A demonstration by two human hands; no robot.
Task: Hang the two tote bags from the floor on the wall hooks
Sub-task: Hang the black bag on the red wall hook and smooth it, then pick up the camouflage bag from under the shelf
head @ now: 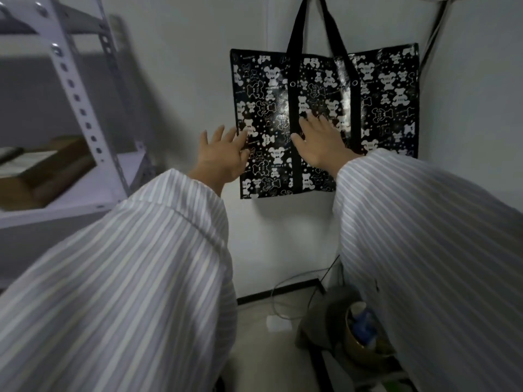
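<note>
A glossy black tote bag (376,89) printed with white bears hangs flat against the white wall by its two black straps (300,26), which run up out of the top of the frame; the hook is out of sight. My left hand (222,157) is open with fingers spread at the bag's left edge, the fingertips at or just on it. Fingers apart, my right hand (319,142) lies flat on the bag's front near its middle. Neither hand grips anything. Both arms wear striped sleeves. No second tote bag can be made out.
A grey metal shelf rack (76,89) stands on the left, with a cardboard box (42,171) on its shelf. Low on the right, a dark cloth and a bin (365,335) holding items sit on the floor. Cables (285,295) trail along the floor by the wall.
</note>
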